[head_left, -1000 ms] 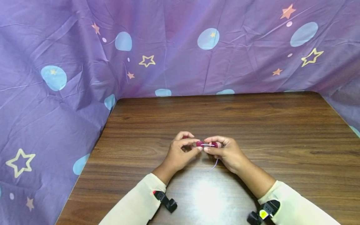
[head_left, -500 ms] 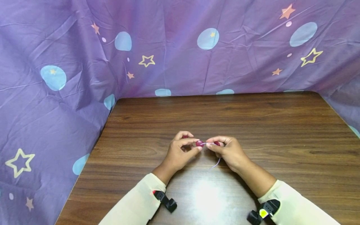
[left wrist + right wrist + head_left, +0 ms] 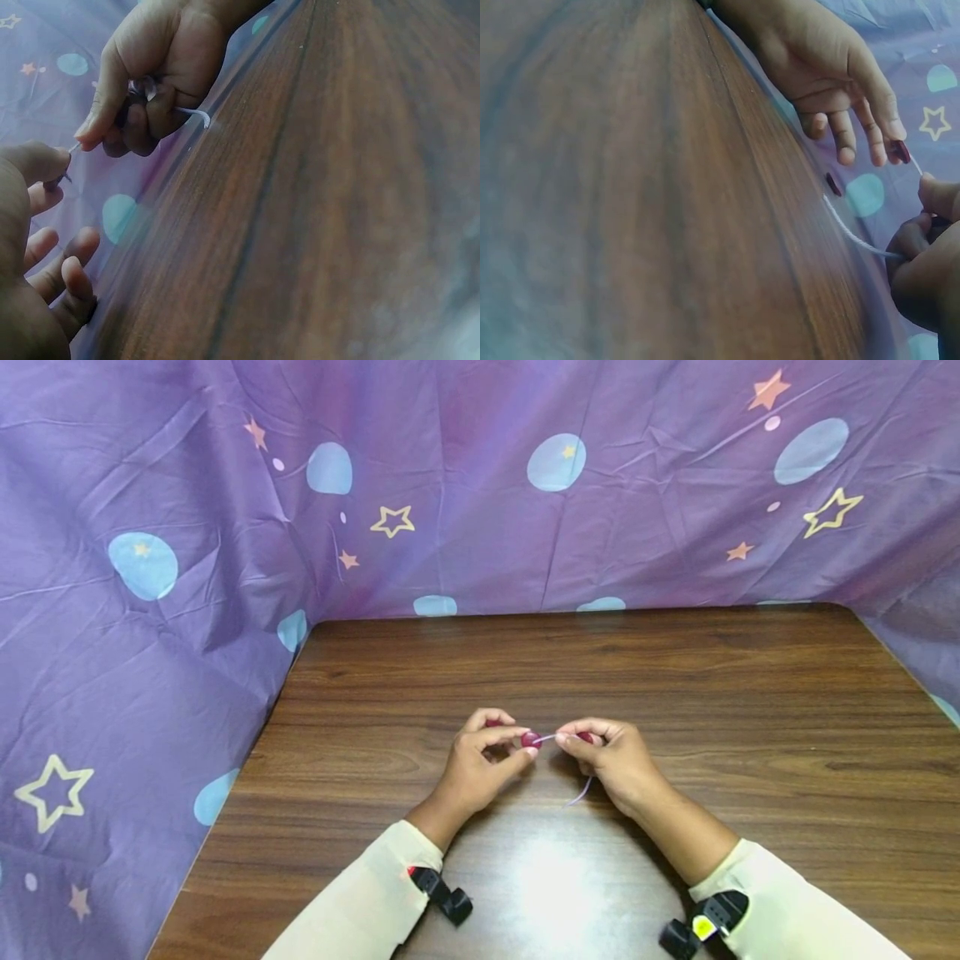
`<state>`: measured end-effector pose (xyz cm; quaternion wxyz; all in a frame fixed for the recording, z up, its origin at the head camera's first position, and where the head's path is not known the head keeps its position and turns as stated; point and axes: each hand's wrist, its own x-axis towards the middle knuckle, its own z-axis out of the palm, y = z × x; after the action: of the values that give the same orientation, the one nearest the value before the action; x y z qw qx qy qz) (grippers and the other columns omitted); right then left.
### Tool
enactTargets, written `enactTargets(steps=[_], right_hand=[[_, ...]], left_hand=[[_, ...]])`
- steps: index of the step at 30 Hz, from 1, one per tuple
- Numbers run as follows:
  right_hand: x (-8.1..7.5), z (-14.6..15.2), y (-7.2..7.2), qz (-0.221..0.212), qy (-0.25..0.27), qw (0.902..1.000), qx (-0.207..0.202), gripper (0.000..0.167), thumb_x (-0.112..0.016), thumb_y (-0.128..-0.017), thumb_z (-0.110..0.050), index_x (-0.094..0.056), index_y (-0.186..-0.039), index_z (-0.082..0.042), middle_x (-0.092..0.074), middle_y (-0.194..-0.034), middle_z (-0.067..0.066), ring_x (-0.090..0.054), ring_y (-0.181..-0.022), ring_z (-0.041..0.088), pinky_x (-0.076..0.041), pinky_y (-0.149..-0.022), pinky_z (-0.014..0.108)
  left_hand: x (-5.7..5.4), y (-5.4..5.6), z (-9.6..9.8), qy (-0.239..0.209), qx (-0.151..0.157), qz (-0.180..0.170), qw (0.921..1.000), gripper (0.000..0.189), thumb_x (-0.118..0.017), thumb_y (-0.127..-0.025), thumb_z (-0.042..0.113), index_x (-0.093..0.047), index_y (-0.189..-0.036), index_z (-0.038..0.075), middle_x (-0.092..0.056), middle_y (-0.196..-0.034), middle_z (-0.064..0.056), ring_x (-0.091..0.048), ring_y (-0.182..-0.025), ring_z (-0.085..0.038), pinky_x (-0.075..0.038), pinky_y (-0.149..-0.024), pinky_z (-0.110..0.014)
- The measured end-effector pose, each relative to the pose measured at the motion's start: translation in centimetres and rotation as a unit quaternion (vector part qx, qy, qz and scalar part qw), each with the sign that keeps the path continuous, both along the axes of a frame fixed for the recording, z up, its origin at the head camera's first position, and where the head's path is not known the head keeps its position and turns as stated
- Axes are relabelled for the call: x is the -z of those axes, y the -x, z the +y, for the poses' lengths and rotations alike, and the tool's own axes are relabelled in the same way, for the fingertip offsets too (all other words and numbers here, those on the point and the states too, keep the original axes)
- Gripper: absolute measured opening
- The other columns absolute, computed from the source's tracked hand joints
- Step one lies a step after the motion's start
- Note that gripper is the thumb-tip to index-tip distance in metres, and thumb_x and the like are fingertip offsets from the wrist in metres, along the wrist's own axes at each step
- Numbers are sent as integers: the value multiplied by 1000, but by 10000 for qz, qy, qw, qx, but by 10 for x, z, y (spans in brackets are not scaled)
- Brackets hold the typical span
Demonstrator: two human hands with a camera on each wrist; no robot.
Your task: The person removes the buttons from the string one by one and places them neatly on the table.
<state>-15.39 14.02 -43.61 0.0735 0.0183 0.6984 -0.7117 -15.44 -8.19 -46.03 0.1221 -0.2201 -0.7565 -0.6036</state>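
Observation:
Between thumb and index finger my left hand pinches a flat round dark-red disc, button-like, its edge visible in the right wrist view. A thin pale lilac cord runs from the disc's face to my right hand, whose thumb and index fingertips pinch it. Another red disc lies inside the right hand's fingers, partly hidden. The cord's loose tail hangs below that hand. A third dark-red disc is near the left hand's lower fingers; whether they touch it I cannot tell.
Both hands are over a brown wood-grain table. A purple cloth with stars and blue spots hangs behind it and along the left side. Black wrist cameras sit on both cream sleeves.
My right hand has shifted a little right and up, away from the left, with its red disc. Its fingertips now pinch the cord between the discs. The left hand has barely moved.

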Motion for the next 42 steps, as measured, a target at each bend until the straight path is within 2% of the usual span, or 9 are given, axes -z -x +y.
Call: enactTargets(steps=[4, 10, 15, 20, 23, 26, 31, 38, 42], right_hand=[[-2, 1, 1, -100, 134, 9998, 139, 27, -78, -97, -1, -81, -84, -25, -52, -65, -13, -48, -62, 4, -44, -57, 19], [-3, 4, 2, -245, 256, 9991, 217, 28, -78, -97, -1, -81, -84, -25, -58, -70, -14, -50, -65, 4, -44, -58, 19], [-3, 6, 3, -338, 300, 9987, 254, 27, -78, -98, -2, -81, -84, -25, -61, -72, -14, -50, -66, 4, -45, -58, 19], [-3, 7, 3, -376, 283, 9984, 322, 21, -79, -97, -3, -83, -87, -21, -58, -71, -14, -52, -67, 3, -48, -60, 19], [-3, 7, 4, -380, 252, 9983, 367, 15, -79, -97, -3, -84, -91, -16, -59, -71, -14, -53, -68, 3, -49, -60, 20], [-3, 7, 4, -408, 191, 9982, 395, 12, -79, -97, -4, -84, -94, -15, -62, -73, -15, -56, -70, 2, -52, -62, 20], [-3, 7, 4, -462, 229, 9977, 436, 16, -79, -97, -5, -84, -91, -18, -56, -70, -14, -54, -69, 3, -50, -62, 20], [-4, 10, 5, -579, 605, 9956, 411, 18, -79, -96, -3, -81, -90, -19, -61, -73, -14, -54, -69, 4, -48, -63, 19], [-3, 12, 5, -658, 770, 9943, 323, 27, -75, -98, 0, -80, -86, -23, -64, -75, -12, -55, -71, 4, -45, -63, 18]], left_hand=[[1, 0, 0, -23, -17, -39, 10000, 23, -87, -89, 2, -84, -111, -2, -68, -119, -22, -73, -85, -35, -59, -74, -20], [-1, 1, -1, 41, -135, -239, 9996, 22, -87, -89, 3, -84, -110, -3, -67, -121, -22, -72, -90, -38, -60, -75, -21], [-4, 2, -3, 300, -336, -85, 9989, 22, -88, -89, 6, -84, -109, -1, -68, -122, -20, -70, -100, -35, -63, -84, -31], [-4, 3, -5, 603, -579, 171, 9964, 21, -89, -88, 12, -86, -107, 4, -68, -124, -21, -65, -118, -32, -48, -106, -41], [-4, 5, -7, 734, -814, 257, 9936, 21, -90, -87, 16, -87, -106, 8, -68, -128, -21, -63, -124, -34, -38, -109, -52], [-4, 7, -9, 838, -947, 152, 9919, 22, -90, -87, 20, -87, -107, 11, -66, -136, -19, -59, -131, -34, -32, -112, -62], [-6, 10, -11, 914, -872, -158, 9919, 23, -90, -89, 22, -87, -109, 12, -59, -150, -19, -54, -142, -36, -22, -119, -70], [-6, 16, -10, 1227, -801, -673, 9869, 26, -89, -89, 27, -87, -112, 13, -50, -165, -16, -47, -152, -39, -14, -126, -74], [-3, 20, -7, 1429, -835, -780, 9831, 27, -88, -89, 28, -87, -112, 14, -48, -167, -17, -45, -154, -43, -13, -125, -75]])
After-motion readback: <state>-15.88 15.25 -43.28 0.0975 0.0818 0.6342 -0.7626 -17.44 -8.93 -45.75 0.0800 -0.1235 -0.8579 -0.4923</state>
